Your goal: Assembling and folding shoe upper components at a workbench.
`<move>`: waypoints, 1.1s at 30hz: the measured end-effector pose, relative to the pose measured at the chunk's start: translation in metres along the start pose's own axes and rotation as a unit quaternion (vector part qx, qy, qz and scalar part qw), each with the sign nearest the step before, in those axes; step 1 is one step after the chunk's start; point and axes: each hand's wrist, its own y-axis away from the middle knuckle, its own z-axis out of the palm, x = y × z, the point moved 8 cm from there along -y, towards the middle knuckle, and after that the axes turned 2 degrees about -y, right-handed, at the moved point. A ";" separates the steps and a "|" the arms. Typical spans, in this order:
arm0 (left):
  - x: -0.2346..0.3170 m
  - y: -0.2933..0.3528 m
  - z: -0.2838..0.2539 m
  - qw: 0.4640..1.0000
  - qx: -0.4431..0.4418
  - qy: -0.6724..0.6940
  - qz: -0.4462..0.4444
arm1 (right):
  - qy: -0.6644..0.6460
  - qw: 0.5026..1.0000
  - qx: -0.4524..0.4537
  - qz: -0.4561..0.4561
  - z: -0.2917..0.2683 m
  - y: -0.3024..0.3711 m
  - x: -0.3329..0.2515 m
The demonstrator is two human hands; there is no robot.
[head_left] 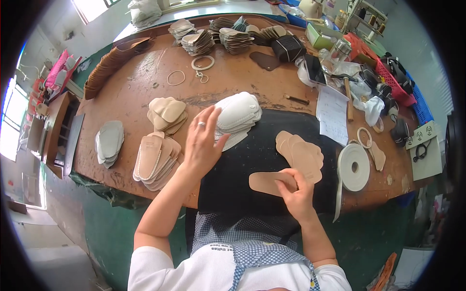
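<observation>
A single beige insole (264,183) is pinched between the thumb and fingers of my right hand (300,196), over a black mat (233,179). Just beyond it, several beige insoles (298,153) lie fanned out on the mat. My left hand (198,145) has its fingers stretched and apart at the left edge of a stack of white insole-shaped pieces (238,112); whether it touches them I cannot tell. Left of that hand are a stack of beige stitched insoles (151,157) and a pile of smaller beige pieces (167,110).
A grey-white stack (110,140) lies at the far left of the brown table (121,92). At right are a white tape roll (353,167), a paper sheet (332,114) and a hammer (348,99). More insole stacks (235,40) stand at the back, near a black bundle (288,47).
</observation>
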 end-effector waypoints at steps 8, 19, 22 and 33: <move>0.017 -0.031 0.052 0.991 -0.008 -0.102 0.082 | 0.014 0.996 0.037 0.081 -0.030 0.013 0.005; 0.063 0.033 -0.015 0.973 0.109 0.079 0.189 | -0.101 0.987 0.083 0.089 -0.038 0.005 0.015; 0.089 0.095 -0.032 0.960 0.012 0.130 0.249 | -0.136 0.973 0.104 0.154 -0.037 0.000 0.027; 0.052 0.166 -0.031 0.992 -0.009 0.101 0.072 | -0.108 0.965 -0.134 0.197 0.054 -0.007 0.023</move>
